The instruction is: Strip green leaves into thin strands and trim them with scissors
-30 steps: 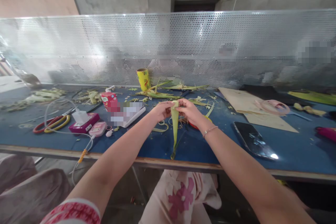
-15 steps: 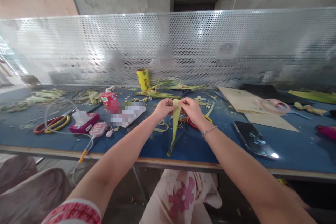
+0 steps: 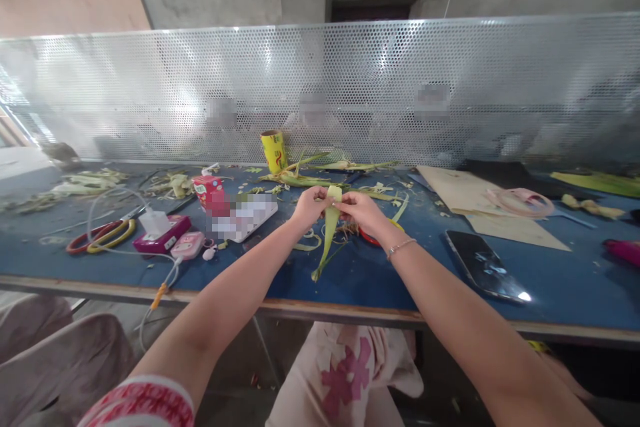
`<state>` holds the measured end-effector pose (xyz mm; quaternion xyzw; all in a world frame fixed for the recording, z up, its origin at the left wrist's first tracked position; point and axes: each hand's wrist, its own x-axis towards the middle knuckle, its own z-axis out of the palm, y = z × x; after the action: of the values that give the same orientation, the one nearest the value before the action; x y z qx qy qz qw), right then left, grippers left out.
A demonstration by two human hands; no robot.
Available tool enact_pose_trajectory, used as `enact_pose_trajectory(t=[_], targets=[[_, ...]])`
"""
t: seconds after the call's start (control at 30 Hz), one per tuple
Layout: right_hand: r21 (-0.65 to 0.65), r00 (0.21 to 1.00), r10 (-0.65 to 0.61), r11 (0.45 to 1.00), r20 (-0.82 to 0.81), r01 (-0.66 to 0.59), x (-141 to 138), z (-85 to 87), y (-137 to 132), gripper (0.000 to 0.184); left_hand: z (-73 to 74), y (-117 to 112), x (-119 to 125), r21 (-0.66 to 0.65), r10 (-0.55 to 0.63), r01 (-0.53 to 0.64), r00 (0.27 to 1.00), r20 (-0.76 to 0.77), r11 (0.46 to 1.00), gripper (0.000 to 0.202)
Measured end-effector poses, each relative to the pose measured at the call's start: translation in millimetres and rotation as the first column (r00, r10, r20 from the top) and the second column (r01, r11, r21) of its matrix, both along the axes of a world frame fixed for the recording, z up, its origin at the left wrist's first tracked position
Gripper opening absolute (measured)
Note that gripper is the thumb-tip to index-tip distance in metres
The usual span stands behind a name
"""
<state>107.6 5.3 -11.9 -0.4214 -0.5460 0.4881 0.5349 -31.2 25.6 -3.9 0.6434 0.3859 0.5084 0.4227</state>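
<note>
Above the blue table a pale green strip of leaf (image 3: 329, 227) hangs from my two hands, its wide end up and its narrow, darker tip pointing down toward me. My left hand (image 3: 311, 205) pinches the left side of the wide end. On the other side my right hand (image 3: 364, 208), with a bracelet at the wrist, grips it between closed fingers. The hands almost meet at the leaf. Behind my right hand, partly hidden by it, lie red and yellow rings (image 3: 369, 237). Curled leaf scraps (image 3: 307, 242) lie beside my left hand.
A yellow can (image 3: 274, 152) stands at the back near long leaves (image 3: 305, 179). To the left are a red drink carton (image 3: 209, 193), a white tablet-like item (image 3: 250, 217) and a purple box (image 3: 161, 240) with a cable. A phone (image 3: 485, 267) and brown cardboard (image 3: 450, 193) lie right. A perforated metal screen (image 3: 320, 80) bounds the table.
The leaf strip has shifted slightly up and turned a little, so its lower tip has moved left and upward. Both hands still hold its wide end.
</note>
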Motion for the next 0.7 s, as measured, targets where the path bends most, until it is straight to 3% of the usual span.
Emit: enact_pose_trajectory(t=[0.17,0.4,0.57,0.7], targets=[[-0.002,0.994,0.101,0.995,0.038,-0.101,-2.0,-1.9,-1.5,0.032,0.7,2.1,-1.2,0.041,0.020,-0.022,0.998,0.055,0.999,0.016],[0.037,0.963,0.204,0.976,0.175,-0.213,-15.4,0.6,-13.9,0.030,12.6,0.8,-5.1,-0.137,0.041,-0.009,0.973,0.227,0.990,0.011],[0.033,0.971,0.143,0.988,0.193,-0.152,-18.3,2.0,-15.5,0.029,14.3,-1.8,-4.2,-0.207,0.048,0.004,0.968,0.248,0.978,0.010],[0.156,0.920,0.011,0.985,0.391,-0.078,-18.7,2.5,-15.7,0.026,14.7,-5.5,0.1,-0.267,0.115,-0.062,0.976,0.188,0.962,0.005]])
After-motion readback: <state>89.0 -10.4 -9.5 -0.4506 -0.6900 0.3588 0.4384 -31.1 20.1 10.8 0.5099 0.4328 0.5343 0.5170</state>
